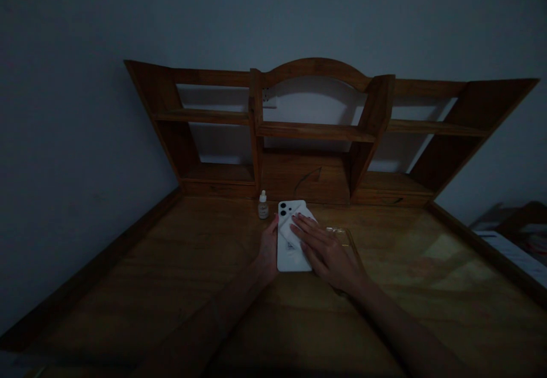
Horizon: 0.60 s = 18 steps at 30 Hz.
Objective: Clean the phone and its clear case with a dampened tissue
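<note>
Left hand (pixel 269 250) grips a white rectangular phone (pixel 287 262); right hand (pixel 328 253) presses a thin white wipe (pixel 289 231) onto it; clear white-topped bottle (pixel 263 210) stands beyond left hand

A wooden shelf unit (pixel 316 132) runs along the back edge of the wooden tabletop (pixel 205 241), its middle bay topped by an arch. Through that bay I can see a wall socket (pixel 272 100) on the pale, dim wall (pixel 342 13). A small dropper bottle (pixel 263 211) stands upright near the back edge, left of centre. Past the right edge lies something white (pixel 513 254), too dark to make out.
</note>
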### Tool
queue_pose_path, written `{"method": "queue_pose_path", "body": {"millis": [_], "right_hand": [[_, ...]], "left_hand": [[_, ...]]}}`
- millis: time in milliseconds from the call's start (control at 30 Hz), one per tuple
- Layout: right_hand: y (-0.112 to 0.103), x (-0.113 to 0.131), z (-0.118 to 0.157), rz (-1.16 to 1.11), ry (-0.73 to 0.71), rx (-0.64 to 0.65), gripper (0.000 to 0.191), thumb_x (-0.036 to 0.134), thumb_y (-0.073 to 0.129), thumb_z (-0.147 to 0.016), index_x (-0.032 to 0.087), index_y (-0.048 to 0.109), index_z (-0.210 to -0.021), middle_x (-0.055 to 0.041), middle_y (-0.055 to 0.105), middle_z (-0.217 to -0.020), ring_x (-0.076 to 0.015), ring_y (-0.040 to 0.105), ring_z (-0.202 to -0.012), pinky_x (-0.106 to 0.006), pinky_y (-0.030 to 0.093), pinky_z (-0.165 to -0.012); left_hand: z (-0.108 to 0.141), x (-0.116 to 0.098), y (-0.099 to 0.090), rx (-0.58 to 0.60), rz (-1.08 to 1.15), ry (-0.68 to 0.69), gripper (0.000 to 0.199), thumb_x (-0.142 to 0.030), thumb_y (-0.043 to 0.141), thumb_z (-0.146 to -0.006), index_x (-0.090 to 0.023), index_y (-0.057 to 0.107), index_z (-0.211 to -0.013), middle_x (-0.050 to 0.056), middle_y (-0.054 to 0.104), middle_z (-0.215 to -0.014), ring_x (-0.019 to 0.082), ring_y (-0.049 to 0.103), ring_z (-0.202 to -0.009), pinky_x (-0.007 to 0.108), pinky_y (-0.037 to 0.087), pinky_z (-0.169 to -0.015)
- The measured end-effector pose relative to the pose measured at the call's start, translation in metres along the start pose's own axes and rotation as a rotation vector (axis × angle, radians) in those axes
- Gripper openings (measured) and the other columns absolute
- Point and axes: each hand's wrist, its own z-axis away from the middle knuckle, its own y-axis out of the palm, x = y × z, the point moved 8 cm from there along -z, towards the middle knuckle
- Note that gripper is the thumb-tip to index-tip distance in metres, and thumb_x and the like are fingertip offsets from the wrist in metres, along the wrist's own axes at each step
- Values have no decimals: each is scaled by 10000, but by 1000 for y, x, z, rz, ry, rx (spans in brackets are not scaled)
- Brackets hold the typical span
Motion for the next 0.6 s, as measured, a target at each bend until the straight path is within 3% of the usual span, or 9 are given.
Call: {"method": "queue_pose_path", "body": {"millis": [300,433,600], "right_hand": [[12,7,3,-124,-56,101,570,110,387,-931,258,296,-1474,-20,269,-1544,-199,208,-1435,-490,275,-1156],[20,7,4,-159,-46,157,573,104,381,-931,241,286,-1480,-33,239,-1555,-207,144,-1448,-500,262,-1158],[20,7,2,-176,-22,139,553,123,367,-955,254,272,-1484,-32,241,-1553,-212,132,-1448,-510,259,-1159]], "left_hand": [[-1,-14,-10,-30,5,150,489,-428,446,-908,-82,579,-1226,114,709,-935,234,681,-810,339,525,-776],[-1,-20,-18,-96,16,225,431,-409,421,-918,-109,600,-1171,98,711,-921,219,678,-783,334,526,-769],[-4,-18,-17,-62,41,185,378,-383,448,-913,-114,632,-1104,99,718,-934,220,685,-798,323,516,-797]]}}
